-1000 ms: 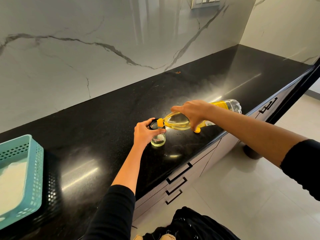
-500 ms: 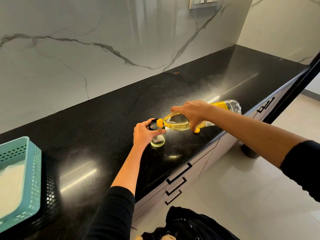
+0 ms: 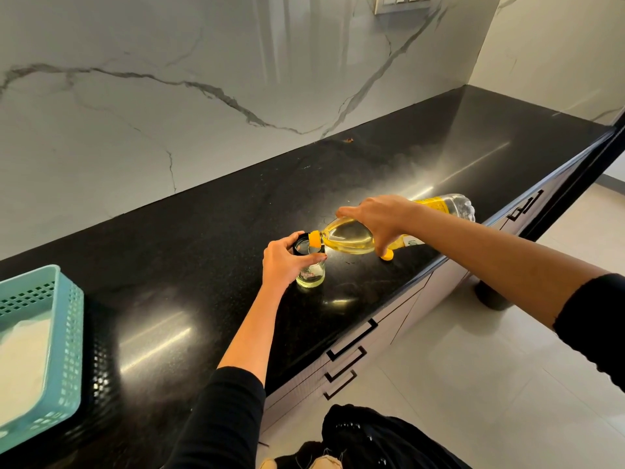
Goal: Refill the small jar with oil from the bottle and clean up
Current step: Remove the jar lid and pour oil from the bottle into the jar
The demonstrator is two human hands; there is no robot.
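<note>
A small glass jar [image 3: 311,270] with a black rim stands on the black counter [image 3: 203,252], and a little pale oil lies in its bottom. My left hand [image 3: 282,264] grips the jar around its upper part. My right hand [image 3: 377,220] holds a clear plastic oil bottle [image 3: 350,240] tipped almost level, its yellow neck resting over the jar's mouth. Yellow oil fills the neck end of the bottle. A yellow cap [image 3: 386,254] lies on the counter just below my right hand.
A teal perforated basket [image 3: 62,333] holding something white sits at the counter's left end. A marble wall backs the counter. Drawers with black handles [image 3: 351,343] run under the front edge, beside a tiled floor. Dark cloth [image 3: 372,438] lies low in view.
Both hands, the jar and the bottle keep the same pose. Only the camera view has shifted slightly.
</note>
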